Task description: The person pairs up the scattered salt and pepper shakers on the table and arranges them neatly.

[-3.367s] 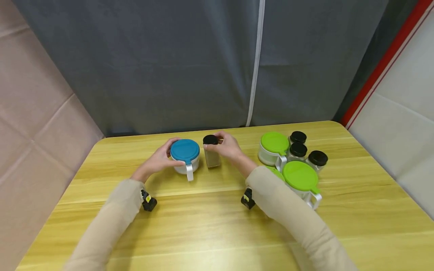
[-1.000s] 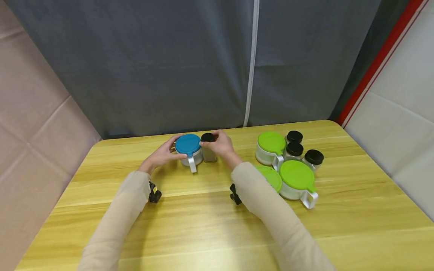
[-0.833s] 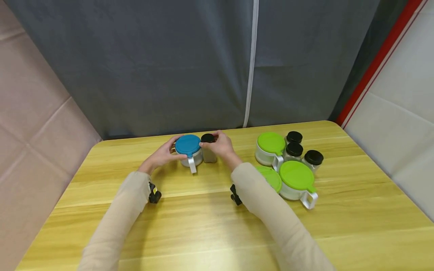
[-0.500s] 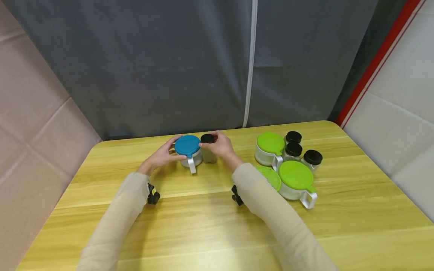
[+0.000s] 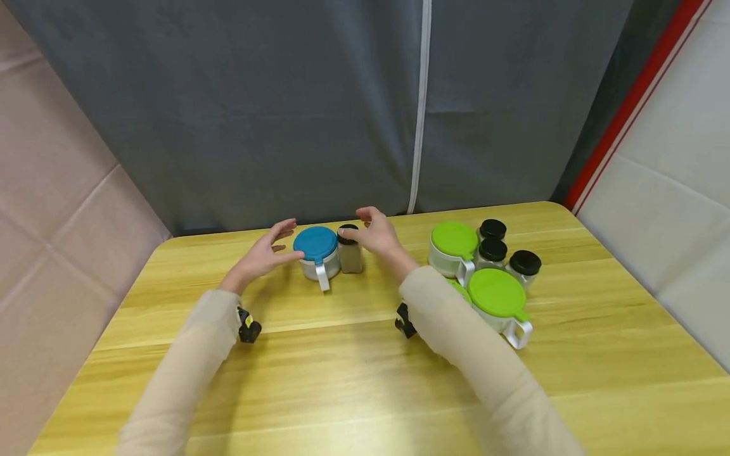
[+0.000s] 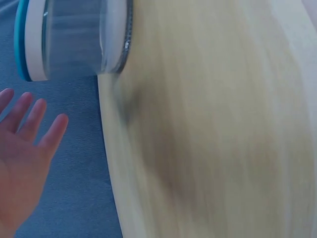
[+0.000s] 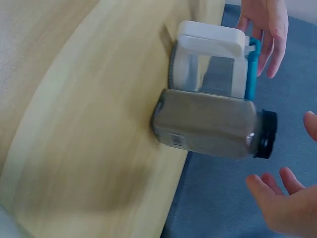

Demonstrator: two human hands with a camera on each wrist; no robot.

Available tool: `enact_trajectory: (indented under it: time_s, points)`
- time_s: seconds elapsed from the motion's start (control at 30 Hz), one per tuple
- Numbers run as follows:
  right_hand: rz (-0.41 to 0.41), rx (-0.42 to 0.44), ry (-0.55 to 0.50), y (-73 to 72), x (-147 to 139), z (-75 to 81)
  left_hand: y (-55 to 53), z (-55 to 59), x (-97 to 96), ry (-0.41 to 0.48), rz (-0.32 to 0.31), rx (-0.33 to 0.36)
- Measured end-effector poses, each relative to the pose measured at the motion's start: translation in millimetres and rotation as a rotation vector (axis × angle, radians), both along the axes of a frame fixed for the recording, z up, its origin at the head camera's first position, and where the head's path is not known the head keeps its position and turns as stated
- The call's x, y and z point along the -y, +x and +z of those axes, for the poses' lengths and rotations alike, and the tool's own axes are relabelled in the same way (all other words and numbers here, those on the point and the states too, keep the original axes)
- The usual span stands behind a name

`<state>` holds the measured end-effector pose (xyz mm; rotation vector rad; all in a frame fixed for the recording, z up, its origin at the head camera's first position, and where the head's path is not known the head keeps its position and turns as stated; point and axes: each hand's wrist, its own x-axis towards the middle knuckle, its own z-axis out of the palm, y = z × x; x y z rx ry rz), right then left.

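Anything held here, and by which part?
Nothing is held: the left hand is open beside the blue-lidded jar, the right hand beside the black-capped bottle.

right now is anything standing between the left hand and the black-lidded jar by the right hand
Yes: the blue-lidded pot stands between the left hand and the black-lidded jar. On the jar's other side, nothing visible blocks the right hand.
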<state>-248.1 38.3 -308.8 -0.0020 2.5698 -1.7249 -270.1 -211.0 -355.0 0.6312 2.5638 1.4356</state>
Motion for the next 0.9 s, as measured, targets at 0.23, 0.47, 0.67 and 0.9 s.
enact_trajectory:
  time_s: [0.23,0.47,0.67,0.9]
  points:
    - [0.008,-0.061,0.046,-1.8,-10,11.9,1.4,8.9,1.5,0.059,0.046,-0.075]
    - [-0.005,-0.047,0.037,-1.8,-24,21.4,5.0,17.5,-1.7,0.091,0.054,-0.131]
    - [0.013,-0.086,0.053,0.5,-34,30.3,7.0,22.7,-5.5,0.087,0.059,-0.185]
    - [0.017,-0.113,0.094,3.8,-46,39.5,11.7,32.6,-16.4,0.094,0.033,-0.225]
